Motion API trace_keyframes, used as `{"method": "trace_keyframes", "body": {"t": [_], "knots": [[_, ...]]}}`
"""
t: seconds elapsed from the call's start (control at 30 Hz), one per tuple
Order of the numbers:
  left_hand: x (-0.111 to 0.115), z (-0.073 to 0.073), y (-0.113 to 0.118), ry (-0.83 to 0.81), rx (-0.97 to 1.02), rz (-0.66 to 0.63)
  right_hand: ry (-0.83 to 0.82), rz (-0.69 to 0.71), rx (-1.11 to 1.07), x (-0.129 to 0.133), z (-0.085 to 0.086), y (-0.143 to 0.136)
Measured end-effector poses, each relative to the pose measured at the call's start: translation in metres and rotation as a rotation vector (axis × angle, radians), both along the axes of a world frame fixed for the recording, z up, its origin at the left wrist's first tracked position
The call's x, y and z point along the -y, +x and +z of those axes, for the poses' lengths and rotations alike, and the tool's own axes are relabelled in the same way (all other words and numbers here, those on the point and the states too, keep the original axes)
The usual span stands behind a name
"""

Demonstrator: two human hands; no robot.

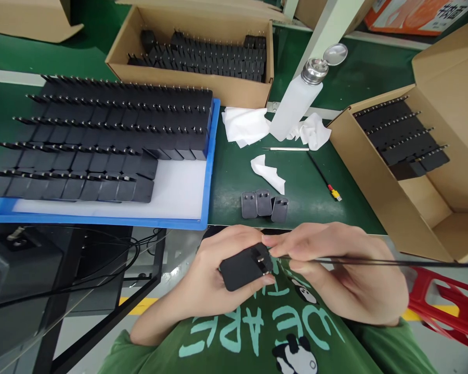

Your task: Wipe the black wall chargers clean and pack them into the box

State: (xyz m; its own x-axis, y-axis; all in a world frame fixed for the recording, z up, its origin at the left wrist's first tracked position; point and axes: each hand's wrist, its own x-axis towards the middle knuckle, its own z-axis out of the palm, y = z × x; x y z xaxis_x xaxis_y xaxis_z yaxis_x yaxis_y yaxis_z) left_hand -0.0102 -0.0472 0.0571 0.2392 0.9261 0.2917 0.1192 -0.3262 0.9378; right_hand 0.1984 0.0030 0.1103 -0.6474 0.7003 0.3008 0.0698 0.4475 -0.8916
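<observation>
Both hands are at work in the head view, held in front of my shirt, just off the near edge of the green bench. Left hand: closed around a black adapter, thumb along one side and fingers along the other, its pin end turned toward my right. Right hand: thumb and fingertips pinched on a thin black cord that runs off to the right — I can't tell whether its tip touches the adapter, as my fingers are in the way.

On the bench just beyond my hands sit three loose adapters, side by side. Past them lie a torn tissue, a white stick and a cable with a yellow and red plug. A white bottle, its metal cap flipped up, stands among more crumpled tissues.

Left is a blue tray with rows of adapters, pins up; the back box and right box hold more — both open.
</observation>
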Motion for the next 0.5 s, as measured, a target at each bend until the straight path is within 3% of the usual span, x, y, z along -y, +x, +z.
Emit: {"method": "trace_keyframes", "body": {"t": [0.5], "knots": [[0.0009,0.0002,-0.0009,-0.005,0.019,0.003,-0.011,-0.01,0.01,0.0021,-0.0036,-0.0003]]}}
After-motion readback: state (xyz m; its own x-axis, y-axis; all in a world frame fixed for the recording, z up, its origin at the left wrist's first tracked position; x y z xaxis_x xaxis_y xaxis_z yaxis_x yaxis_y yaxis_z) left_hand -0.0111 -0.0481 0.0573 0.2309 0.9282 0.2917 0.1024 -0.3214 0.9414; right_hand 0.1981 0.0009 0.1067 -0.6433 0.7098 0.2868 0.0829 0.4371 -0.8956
